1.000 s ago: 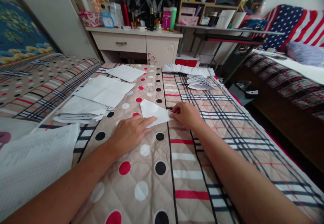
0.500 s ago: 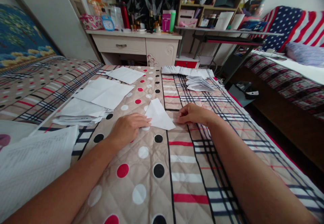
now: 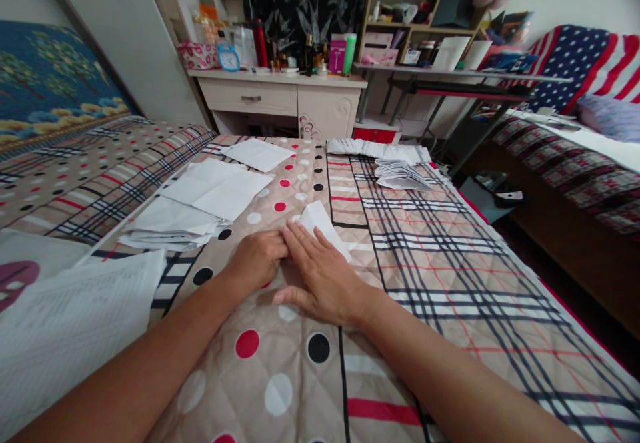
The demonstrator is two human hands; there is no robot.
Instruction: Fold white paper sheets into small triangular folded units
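A folded sheet of white paper (image 3: 320, 219) lies on the patterned quilt, partly covered by my right hand. My right hand (image 3: 323, 273) is flat on the paper, fingers stretched out together and thumb apart. At the paper's left side, my left hand (image 3: 257, 259) has its fingers curled closed on the edge; the fingertips are hidden beside the right hand's fingers. To the left rests a stack of white paper sheets (image 3: 215, 189). Beyond my right hand sit a small pile of folded papers (image 3: 400, 175) and a row of folded papers (image 3: 377, 151).
A single white sheet (image 3: 257, 154) lies beyond the stack. Printed pages (image 3: 85, 323) are at the lower left, near my left forearm. The quilt (image 3: 420, 229) covers the bed, whose right edge drops to the floor. A white dresser (image 3: 275, 96) stands beyond.
My right hand has moved left from the paper's right corner and now lies flat over the paper. My left hand stays at the left edge. The view has shifted slightly.
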